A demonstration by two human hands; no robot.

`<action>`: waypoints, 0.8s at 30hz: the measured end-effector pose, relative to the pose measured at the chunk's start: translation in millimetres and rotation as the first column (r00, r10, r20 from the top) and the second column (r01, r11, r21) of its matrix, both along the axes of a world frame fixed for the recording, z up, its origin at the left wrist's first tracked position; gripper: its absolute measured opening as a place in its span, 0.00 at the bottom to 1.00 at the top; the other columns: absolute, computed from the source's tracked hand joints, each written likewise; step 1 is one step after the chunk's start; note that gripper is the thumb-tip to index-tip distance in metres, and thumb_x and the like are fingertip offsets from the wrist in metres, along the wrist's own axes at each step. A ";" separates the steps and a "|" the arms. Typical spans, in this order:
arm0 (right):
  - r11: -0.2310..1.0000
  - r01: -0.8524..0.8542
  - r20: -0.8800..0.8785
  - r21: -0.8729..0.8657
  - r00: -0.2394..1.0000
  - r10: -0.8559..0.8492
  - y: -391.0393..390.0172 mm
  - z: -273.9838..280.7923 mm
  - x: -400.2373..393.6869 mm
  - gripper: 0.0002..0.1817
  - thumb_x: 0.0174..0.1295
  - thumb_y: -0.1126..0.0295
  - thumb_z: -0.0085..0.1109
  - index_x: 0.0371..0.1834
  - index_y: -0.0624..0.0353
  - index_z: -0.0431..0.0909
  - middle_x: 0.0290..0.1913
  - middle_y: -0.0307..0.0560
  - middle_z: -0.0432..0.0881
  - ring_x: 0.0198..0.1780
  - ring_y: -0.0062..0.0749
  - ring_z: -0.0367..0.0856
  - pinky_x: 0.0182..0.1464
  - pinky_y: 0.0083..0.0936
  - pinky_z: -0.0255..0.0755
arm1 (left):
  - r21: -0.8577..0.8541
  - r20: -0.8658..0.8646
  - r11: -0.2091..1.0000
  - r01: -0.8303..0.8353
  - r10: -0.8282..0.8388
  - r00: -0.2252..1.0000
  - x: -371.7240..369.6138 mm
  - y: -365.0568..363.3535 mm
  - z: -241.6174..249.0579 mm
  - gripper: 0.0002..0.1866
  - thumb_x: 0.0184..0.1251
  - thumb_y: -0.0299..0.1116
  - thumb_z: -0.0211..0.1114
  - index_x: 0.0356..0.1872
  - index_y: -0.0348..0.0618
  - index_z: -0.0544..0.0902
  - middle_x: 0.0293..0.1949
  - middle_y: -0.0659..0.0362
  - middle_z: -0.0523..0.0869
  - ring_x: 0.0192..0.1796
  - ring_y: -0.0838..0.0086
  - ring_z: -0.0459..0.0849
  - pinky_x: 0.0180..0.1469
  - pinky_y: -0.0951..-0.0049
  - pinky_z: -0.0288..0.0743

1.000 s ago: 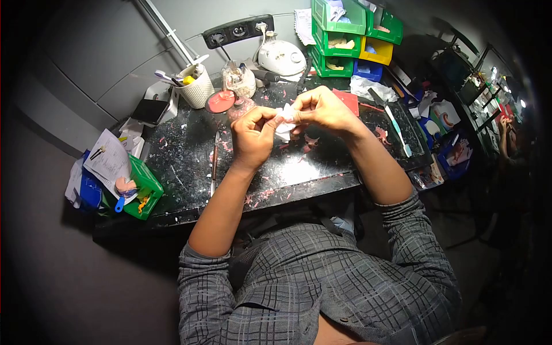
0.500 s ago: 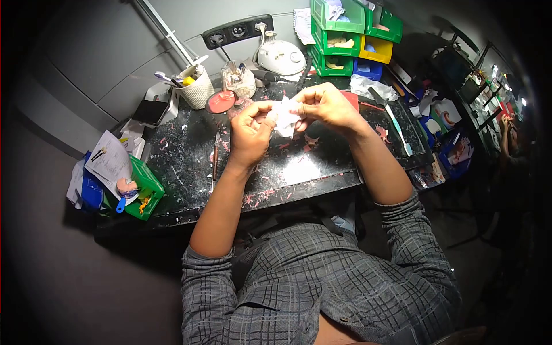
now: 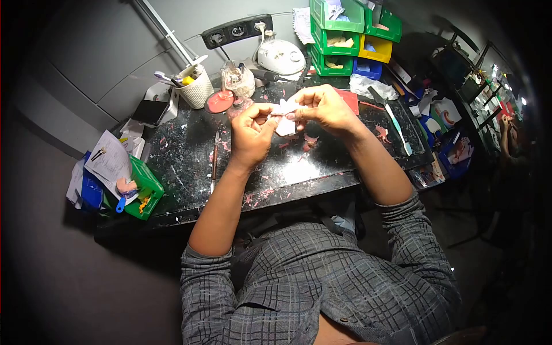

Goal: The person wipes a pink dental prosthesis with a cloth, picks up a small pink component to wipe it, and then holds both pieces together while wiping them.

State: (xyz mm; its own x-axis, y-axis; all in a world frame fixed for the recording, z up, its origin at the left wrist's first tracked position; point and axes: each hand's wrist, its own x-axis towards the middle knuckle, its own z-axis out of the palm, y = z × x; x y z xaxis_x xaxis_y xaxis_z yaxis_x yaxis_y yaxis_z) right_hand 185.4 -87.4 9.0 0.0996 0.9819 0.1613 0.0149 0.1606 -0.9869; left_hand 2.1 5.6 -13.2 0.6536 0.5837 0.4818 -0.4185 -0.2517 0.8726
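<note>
Head view is showing two hands meeting above the middle of a dark worktop (image 3: 190,155). The left hand (image 3: 251,133) and the right hand (image 3: 323,107) are both pinching one small white piece (image 3: 286,117), held up between them just over the worktop; fingertips of each are closing on its edges, and what the piece is made of cannot be told.

One knife-like tool (image 3: 214,162) is lying flat on the worktop just left of the left forearm. One white cup (image 3: 196,87) with several tools standing in it is sitting at the back left, with one pink disc (image 3: 220,102) just beside it and one clear jar (image 3: 240,80) behind that. One white machine (image 3: 281,57) is standing at the back centre under one black socket strip (image 3: 237,31). One toothbrush (image 3: 398,129) is lying to the right, well apart from the hands. Stacked bins (image 3: 345,34) are filling the back right: four green, one yellow, one blue. One more green bin (image 3: 144,187) is hanging at the left edge, with papers (image 3: 108,161) lying over it. One phone (image 3: 149,111) is leaning near the cup.

The worktop is black and glossy, spattered all over with pink and white flecks, and is running against a grey panelled wall. Shelves crowded with small things are lining the room's right side, where another person's hand (image 3: 505,123) is showing at the far edge. The wearer is sitting in a grey checked shirt with sleeves pushed up.
</note>
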 end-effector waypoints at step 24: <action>0.859 -0.056 0.630 0.510 0.704 -0.328 -4.8 12.6 -12.0 0.10 0.53 0.73 0.71 0.37 0.58 0.83 0.45 0.42 0.84 0.41 0.26 0.83 0.39 0.24 0.77 | -0.325 -0.079 0.933 0.153 -0.188 0.979 -9.2 14.7 7.6 0.10 0.71 0.26 0.57 0.47 0.31 0.79 0.35 0.55 0.85 0.29 0.76 0.83 0.28 0.77 0.79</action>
